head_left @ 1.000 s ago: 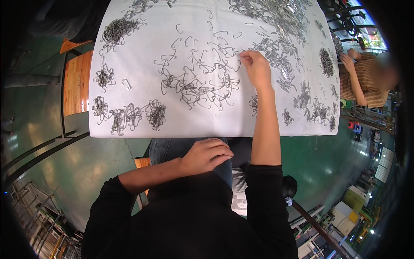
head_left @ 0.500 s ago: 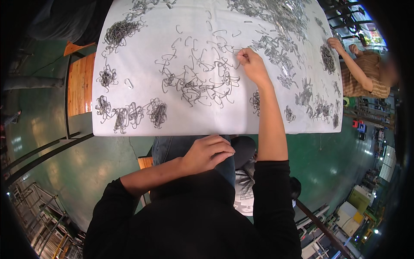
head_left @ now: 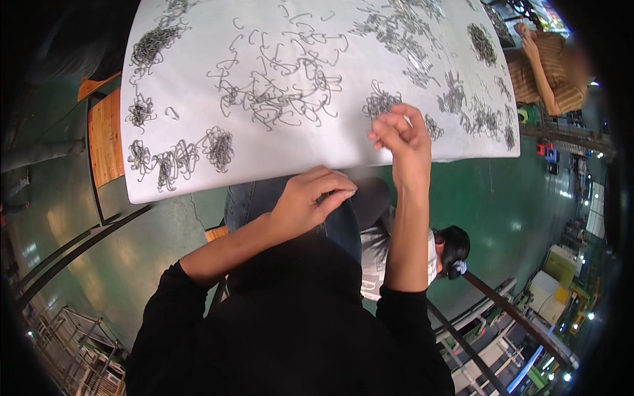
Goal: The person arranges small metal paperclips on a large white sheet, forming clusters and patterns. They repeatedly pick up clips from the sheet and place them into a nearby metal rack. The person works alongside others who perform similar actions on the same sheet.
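The right hand hangs just above the near edge of the desk, fingers drawn together in a pinch with the thumb against the fingertips; whether a wire hook sits between them cannot be told at this size. Just beyond its knuckles, on the far side, lies a small tangle of wire hooks, the nearest cluster to either hand, touching or nearly touching the fingertips in this view. The left hand rests off the desk, below its near edge, curled loosely over the lap on dark denim, fingers bent and closed on nothing that shows. Of the two, the right is plainly the nearer to the metal. Farther out and to the left, the large loose spread of hooks sprawls across the middle of the white covering, its pieces lying at all angles, so no single long axis can be read. Tight bundles sit along the near left edge, with more at the far left and right. At the far right another person's arm reaches toward the desk.
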